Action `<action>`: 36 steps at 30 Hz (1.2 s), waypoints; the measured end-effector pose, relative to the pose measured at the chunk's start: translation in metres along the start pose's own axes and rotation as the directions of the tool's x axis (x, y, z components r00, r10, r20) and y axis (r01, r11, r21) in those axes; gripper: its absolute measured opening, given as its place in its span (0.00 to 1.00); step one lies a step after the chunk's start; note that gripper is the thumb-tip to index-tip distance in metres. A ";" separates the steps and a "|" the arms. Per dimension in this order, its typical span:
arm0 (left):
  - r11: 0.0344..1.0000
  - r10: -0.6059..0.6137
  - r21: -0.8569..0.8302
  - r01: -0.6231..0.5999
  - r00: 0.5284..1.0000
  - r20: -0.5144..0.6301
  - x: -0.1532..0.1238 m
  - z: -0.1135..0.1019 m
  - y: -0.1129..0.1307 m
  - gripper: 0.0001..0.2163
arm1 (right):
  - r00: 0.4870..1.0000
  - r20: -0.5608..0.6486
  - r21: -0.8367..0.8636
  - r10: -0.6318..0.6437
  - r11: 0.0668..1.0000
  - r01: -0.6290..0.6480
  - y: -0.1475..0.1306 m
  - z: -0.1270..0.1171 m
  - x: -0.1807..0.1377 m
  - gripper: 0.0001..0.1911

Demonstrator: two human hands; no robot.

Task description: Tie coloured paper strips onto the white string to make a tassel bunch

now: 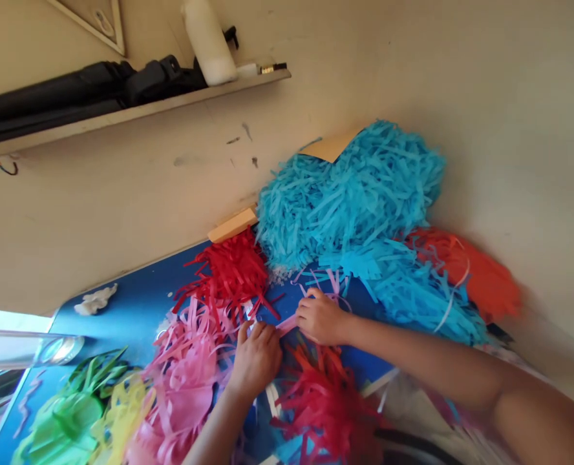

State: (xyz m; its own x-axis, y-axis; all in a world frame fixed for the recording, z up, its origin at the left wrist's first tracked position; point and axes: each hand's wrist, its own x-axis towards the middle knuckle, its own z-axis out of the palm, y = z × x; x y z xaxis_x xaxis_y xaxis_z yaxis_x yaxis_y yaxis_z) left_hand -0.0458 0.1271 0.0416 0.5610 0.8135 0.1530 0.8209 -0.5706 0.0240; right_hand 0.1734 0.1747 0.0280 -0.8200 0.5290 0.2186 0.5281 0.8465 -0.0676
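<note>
My left hand (258, 356) and my right hand (320, 316) are close together over the blue table. A pink paper strip (287, 325) runs between them, with the fingers of both hands closed on its ends. Thin lilac paper strips (334, 282) lie just beyond my right hand. Left of my left hand is a heap of pink paper strips (190, 368). Behind it sits a bunch of dark red strips (233, 271). Nearest my body, below the hands, is a red and orange fringed paper bunch (323, 394).
A large pile of light blue shredded paper (355, 194) stands against the wall, orange paper (490, 278) to its right. Green (68, 420) and yellow strips (122, 413) lie front left, near a clear glass (35, 350). A shelf (136, 111) holds a white bottle (210, 45).
</note>
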 end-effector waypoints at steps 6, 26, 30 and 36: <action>0.998 -0.042 0.034 0.044 0.998 -0.051 0.009 0.002 0.005 0.08 | 1.000 0.019 0.005 0.001 1.000 -0.001 0.016 0.008 0.009 0.11; 0.956 -0.252 -0.186 0.228 0.960 -0.121 -0.018 0.016 -0.004 0.12 | 0.966 0.013 0.234 0.257 0.939 -0.253 0.028 0.016 -0.011 0.09; 0.927 -0.325 -0.234 0.292 0.939 -0.116 -0.021 0.021 -0.008 0.12 | 0.934 0.075 0.291 0.349 0.889 -0.355 0.040 0.014 -0.011 0.06; 0.915 -0.357 -0.232 0.330 0.930 -0.085 -0.016 0.020 -0.002 0.12 | 0.903 0.166 0.291 0.396 0.855 -0.429 0.042 0.009 0.000 0.06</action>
State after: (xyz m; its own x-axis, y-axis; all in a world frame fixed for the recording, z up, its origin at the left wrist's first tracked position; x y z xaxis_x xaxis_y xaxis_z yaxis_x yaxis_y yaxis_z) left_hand -0.0549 0.1175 0.0188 0.2198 0.9509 0.2179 0.9113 -0.2798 0.3020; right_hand 0.1941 0.2108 0.0167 -0.5676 0.8232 0.0086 0.7392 0.5142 -0.4348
